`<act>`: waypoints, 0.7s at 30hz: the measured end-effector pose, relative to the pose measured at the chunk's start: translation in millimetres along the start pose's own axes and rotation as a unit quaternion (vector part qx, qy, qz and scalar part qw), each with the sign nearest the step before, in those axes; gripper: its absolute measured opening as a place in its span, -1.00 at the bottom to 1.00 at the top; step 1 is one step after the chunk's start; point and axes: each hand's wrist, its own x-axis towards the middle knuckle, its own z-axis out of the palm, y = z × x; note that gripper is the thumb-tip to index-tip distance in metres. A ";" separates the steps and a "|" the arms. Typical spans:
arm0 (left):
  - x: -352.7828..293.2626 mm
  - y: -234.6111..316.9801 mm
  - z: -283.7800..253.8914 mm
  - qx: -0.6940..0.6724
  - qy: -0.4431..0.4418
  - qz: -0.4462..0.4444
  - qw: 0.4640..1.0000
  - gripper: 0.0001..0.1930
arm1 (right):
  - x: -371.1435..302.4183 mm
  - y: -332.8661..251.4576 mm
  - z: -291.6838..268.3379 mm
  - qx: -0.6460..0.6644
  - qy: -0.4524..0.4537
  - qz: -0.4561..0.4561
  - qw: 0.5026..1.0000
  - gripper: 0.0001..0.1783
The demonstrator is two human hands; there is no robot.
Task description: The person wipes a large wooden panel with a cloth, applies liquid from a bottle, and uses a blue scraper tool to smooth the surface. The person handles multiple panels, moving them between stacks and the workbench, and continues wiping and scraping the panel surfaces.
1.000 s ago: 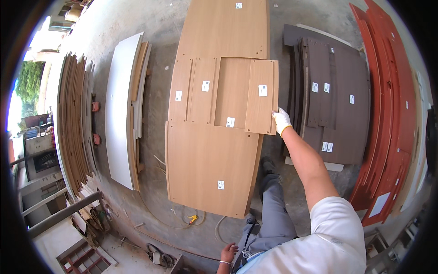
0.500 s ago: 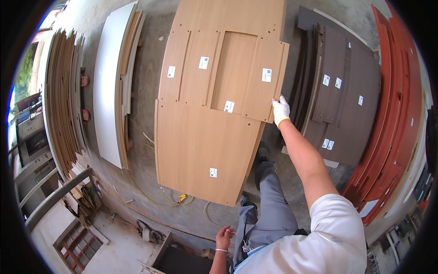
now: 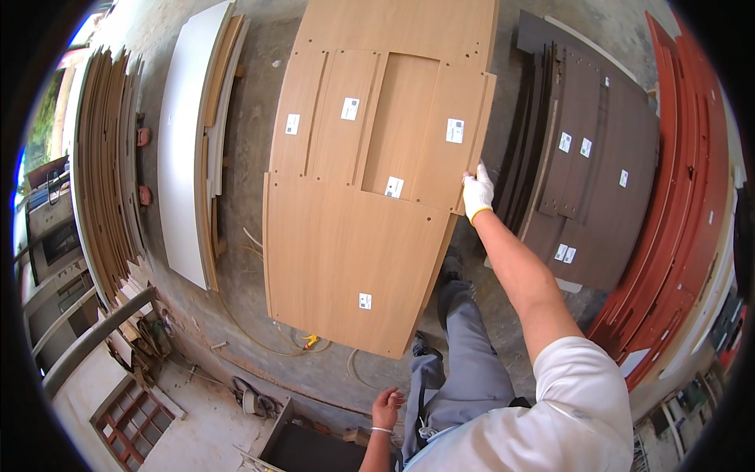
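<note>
My right hand [image 3: 478, 193], in a white knit glove with a yellow cuff, is at the right edge of a narrow light-wood panel [image 3: 440, 161]. Its fingers close on that edge near the corner; the undersides are hidden. The panel has a white label and drilled holes. It lies on a stack of wider wood-coloured boards [image 3: 346, 244], beside two similar narrow panels [image 3: 338, 141]. Bare, with a white band at the wrist, my left hand [image 3: 387, 409] hangs low by my leg. Its fingers are loosely bent and apart, with nothing in them.
Dark brown boards [image 3: 605, 212] are stacked to the right, with red boards [image 3: 668, 236] beyond. On the left stand white panels [image 3: 181, 157] and thin brown boards [image 3: 106, 173]. A hose with a yellow air gun [image 3: 311, 341] lies on the concrete floor near the stack's front.
The narrow panel at my right hand has shifted slightly left against its neighbours. My right hand has slid a little down along its edge. My left hand stays put.
</note>
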 end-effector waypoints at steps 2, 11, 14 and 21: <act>3.2 5.4 2.6 0.001 -0.010 0.000 1.000 -0.66 | 4.0 4.0 2.6 -0.075 0.025 -0.009 0.997 -0.31; 5.6 15.2 12.5 -0.004 -0.014 0.002 1.000 -0.64 | -1.7 -10.6 15.7 -0.315 0.034 -0.157 0.936 -0.20; 5.8 15.9 15.8 -0.001 -0.017 0.006 1.000 -0.65 | -7.7 -19.3 26.3 -0.334 0.035 -0.133 0.932 -0.19; 4.2 18.1 16.9 -0.028 -0.008 0.019 0.999 -0.66 | -9.0 -30.0 19.0 -0.384 0.018 -0.121 0.915 -0.18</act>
